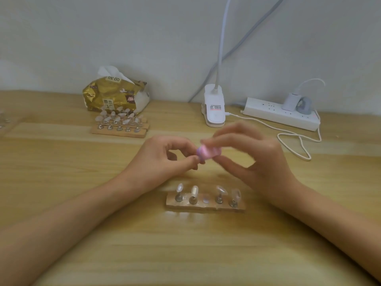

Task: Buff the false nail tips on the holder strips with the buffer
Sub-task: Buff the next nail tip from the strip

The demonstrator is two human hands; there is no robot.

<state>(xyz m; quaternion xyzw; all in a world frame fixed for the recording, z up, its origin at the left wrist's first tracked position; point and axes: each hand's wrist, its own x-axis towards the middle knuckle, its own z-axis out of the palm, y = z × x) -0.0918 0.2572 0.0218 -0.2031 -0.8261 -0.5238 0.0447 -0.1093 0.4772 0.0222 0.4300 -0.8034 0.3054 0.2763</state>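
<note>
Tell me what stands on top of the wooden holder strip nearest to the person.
On the near holder strip four nail tips stand on small metal pegs. The middle place has no peg, only a pale spot. Nothing covers the strip from above.

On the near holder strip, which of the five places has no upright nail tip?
The middle place: only a flat pale spot shows there, while two tips on metal stands rise at each side.

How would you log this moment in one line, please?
left hand: pinches at buffer, item unclear | right hand: holds buffer | near strip: four tips
</note>
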